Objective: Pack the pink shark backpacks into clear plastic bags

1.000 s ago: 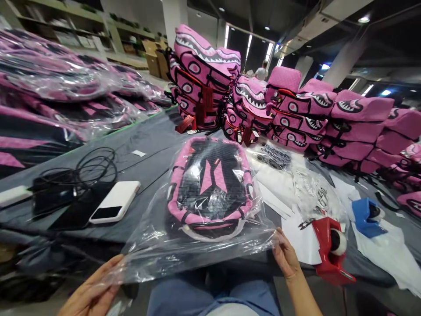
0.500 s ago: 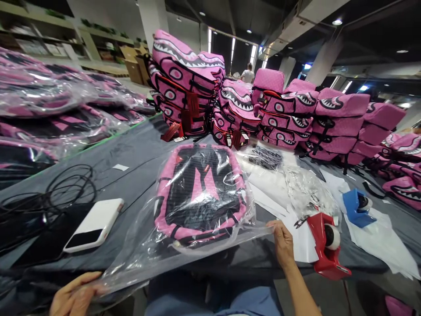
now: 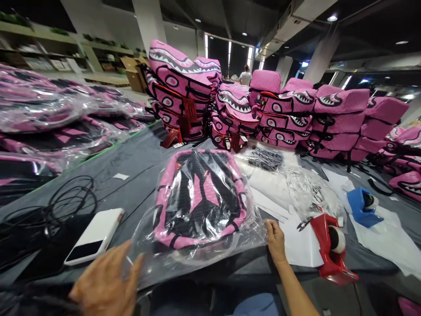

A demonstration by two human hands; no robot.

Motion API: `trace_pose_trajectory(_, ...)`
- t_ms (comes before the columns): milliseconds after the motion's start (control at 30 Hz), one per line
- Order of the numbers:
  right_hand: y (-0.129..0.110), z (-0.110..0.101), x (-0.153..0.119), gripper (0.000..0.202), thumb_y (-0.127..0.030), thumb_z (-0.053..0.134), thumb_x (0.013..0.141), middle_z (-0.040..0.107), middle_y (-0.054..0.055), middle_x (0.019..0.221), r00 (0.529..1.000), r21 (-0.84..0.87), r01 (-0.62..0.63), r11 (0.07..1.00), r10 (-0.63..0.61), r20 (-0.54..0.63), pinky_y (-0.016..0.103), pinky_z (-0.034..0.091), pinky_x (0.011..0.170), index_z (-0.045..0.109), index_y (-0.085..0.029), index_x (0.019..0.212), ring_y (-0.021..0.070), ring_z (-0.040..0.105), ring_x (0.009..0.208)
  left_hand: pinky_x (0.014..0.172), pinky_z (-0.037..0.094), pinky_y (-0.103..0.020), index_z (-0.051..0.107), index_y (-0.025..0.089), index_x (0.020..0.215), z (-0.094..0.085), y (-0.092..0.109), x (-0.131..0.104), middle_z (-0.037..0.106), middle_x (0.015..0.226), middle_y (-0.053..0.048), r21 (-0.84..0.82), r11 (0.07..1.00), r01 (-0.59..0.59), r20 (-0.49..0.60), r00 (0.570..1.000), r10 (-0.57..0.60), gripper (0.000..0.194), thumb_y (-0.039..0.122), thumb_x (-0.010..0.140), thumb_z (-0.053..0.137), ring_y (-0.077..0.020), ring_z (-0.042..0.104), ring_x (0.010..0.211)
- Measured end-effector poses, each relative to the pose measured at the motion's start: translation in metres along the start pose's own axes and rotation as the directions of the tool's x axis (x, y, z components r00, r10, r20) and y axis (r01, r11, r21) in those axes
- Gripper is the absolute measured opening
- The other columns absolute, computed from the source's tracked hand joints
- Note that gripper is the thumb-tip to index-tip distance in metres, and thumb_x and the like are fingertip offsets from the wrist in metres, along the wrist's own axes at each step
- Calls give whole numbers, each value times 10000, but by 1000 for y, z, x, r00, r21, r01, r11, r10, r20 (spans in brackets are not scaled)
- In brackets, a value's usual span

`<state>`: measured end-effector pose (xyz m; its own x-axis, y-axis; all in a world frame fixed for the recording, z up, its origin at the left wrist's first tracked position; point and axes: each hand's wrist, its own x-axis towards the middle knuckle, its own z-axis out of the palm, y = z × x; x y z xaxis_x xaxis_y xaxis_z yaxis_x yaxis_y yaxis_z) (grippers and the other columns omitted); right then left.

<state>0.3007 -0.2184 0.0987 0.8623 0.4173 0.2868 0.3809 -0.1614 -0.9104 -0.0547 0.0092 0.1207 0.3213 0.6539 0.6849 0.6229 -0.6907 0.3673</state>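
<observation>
A pink and black backpack [image 3: 204, 197] lies on its front inside a clear plastic bag [image 3: 230, 252], its black straps and back panel facing up. The bag's near part spreads flat toward the table edge. At its right corner my right hand [image 3: 276, 241] pinches the plastic between thumb and fingers. My left hand [image 3: 105, 281], slightly blurred, is at the bag's left edge; its fingers stretch out with the thumb apart, and plastic shows between them.
Stacked pink backpacks [image 3: 184, 96] stand behind; bagged ones [image 3: 49, 127] pile up at left. A white power bank [image 3: 95, 237] and black cables [image 3: 70, 197] lie left. On the right are a red tape dispenser [image 3: 332, 250], a blue tape dispenser [image 3: 365, 206] and paper sheets [image 3: 301, 239].
My left hand has moved up and right from the near left, and its fingers have spread. The bag's near left part has come in closer to the backpack. My right hand still pinches its corner.
</observation>
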Motion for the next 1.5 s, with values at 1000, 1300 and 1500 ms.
trace_pose_trajectory(1000,-2,3,16,638,-807,460,860,574,-2,590,1000,-85,12,996,-11,15,286,393,599,607,-211,684,174,515,585,733,443,-320,626,242,709,36,60,56,602,713,-8,-518,855,-23,508,796,329,474,526,1017,405,-200,514,773)
trace_pose_trajectory(1300,-21,-30,16,631,-811,478,846,652,32,675,999,-172,47,984,-42,28,300,436,599,668,-218,743,203,576,623,717,460,-342,623,249,657,34,69,58,608,684,-20,-500,866,24,535,794,287,586,661,979,359,-217,520,751)
trace_pose_trajectory(1500,-42,-190,-18,487,-694,645,802,711,93,813,912,-439,-41,897,-145,-383,349,455,692,726,-214,831,233,608,705,669,519,-331,670,282,642,32,61,60,667,665,-3,-503,864,28,540,791,289,645,782,904,358,-203,604,697)
